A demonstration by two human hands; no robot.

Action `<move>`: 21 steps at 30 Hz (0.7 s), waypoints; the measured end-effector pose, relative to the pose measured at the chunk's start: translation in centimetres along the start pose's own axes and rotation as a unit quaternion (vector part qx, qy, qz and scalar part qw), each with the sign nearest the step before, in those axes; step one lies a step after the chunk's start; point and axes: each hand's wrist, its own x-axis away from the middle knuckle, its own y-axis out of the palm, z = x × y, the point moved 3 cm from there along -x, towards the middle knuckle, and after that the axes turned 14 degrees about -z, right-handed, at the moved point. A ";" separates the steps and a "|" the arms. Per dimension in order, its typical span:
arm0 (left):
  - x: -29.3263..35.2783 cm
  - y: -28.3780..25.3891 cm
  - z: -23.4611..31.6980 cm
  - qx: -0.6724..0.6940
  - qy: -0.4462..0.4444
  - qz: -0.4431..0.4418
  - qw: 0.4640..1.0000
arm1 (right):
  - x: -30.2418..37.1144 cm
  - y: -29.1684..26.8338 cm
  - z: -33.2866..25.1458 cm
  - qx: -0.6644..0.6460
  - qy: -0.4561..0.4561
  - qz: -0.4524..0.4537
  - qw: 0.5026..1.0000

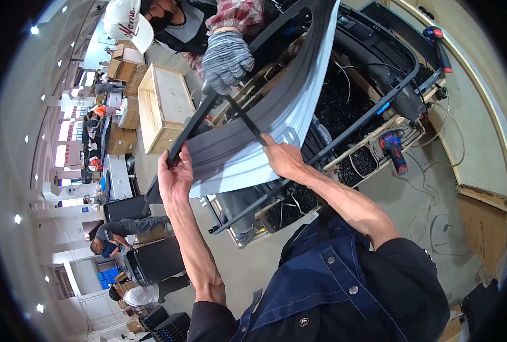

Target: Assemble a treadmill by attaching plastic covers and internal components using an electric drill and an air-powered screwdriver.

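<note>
Your left hand [176,175] closes around the dark bar [193,125], seemingly to steady it, while your right hand [285,158] pinches the black strip [245,118], apparently to guide it.

The fabric sheet [282,119] is grey and silvery white, the frame bar [193,126] black, the far glove [226,60] marled grey.

the top edge cuts off the grey sheet [236,168]; distant workers [96,163] are too small to tell.

Workbench [414,134]: small black parts [356,164] in heaps.
</note>
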 end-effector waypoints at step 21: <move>6.7 -6.6 -15.3 0.048 -0.036 0.050 0.997 | -2.4 6.0 5.2 -0.230 0.133 -0.202 0.943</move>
